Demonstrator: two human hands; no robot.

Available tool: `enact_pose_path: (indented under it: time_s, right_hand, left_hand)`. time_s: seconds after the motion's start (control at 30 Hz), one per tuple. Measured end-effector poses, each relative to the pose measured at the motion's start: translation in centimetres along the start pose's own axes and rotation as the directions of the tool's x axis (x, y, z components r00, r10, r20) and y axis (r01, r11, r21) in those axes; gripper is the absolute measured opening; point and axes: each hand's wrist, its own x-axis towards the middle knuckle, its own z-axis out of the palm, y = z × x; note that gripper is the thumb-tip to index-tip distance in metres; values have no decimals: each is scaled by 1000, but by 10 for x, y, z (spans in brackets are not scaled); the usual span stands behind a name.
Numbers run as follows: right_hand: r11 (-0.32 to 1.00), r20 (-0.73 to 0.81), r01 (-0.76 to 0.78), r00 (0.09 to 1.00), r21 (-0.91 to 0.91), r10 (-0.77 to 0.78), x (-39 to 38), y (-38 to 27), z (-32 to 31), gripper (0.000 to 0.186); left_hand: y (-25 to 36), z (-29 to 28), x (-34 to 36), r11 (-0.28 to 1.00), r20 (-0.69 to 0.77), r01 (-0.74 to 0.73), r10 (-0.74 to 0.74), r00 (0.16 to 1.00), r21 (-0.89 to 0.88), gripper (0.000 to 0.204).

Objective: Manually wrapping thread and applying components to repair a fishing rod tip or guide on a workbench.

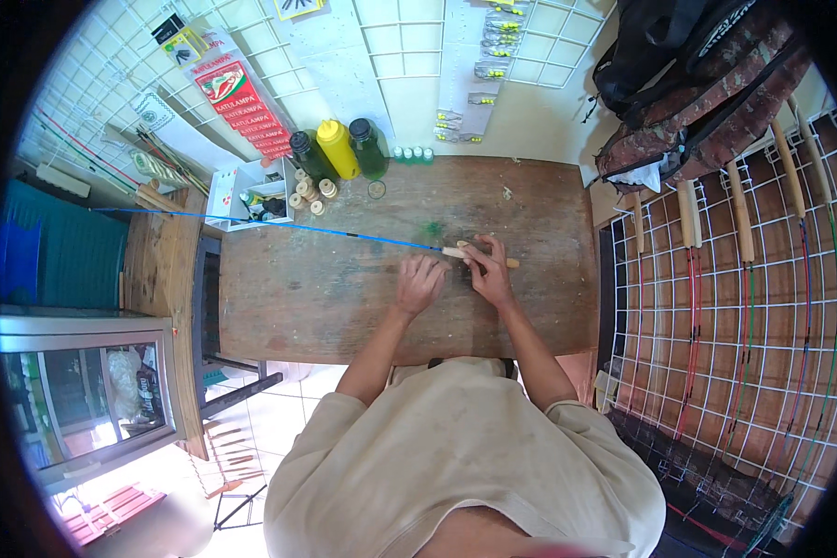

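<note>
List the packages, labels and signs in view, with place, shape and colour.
Red banner: hangs on the grid wall, upper left; long strip, red and white.
Small packets: hang in a column on the wall, top centre; clear with yellow-green bits.
Yellow-black card: top left on the grid; small rectangle.

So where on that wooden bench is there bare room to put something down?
The wooden bench is bare in front, left of the left hand, and along its right end past the right hand. The back left corner is crowded: three bottles, small spools and a white box. The thin blue rod crosses the left half.
</note>
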Motion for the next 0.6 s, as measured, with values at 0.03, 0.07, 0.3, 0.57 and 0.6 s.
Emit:
enact_pose_path:
  time_s: [0.03,0.07,0.3,0.57,0.6]
  right_hand:
    - [1000,-9,-7,1000,19,7,0,-2,-1,35]
    - [999,-16,-13,1000,38,14,0,-4,-1,34]
    - [993,-29,-48,998,104,51,-6,-14,3,36]
    - [957,-56,-149,984,248,168,-14,-35,18,32]
    - [958,-63,-147,984,247,167,-15,-36,18,32]
  left_hand:
    - [-1,0,-4,995,89,52,-44,995,-91,18]
    - [-3,0,-7,978,180,112,-80,980,-176,17]
    - [6,-3,1,687,265,552,-486,832,-473,21]
    - [12,-5,2,623,177,544,-552,815,-562,19]
    - [14,-7,4,626,176,539,-547,819,-563,19]
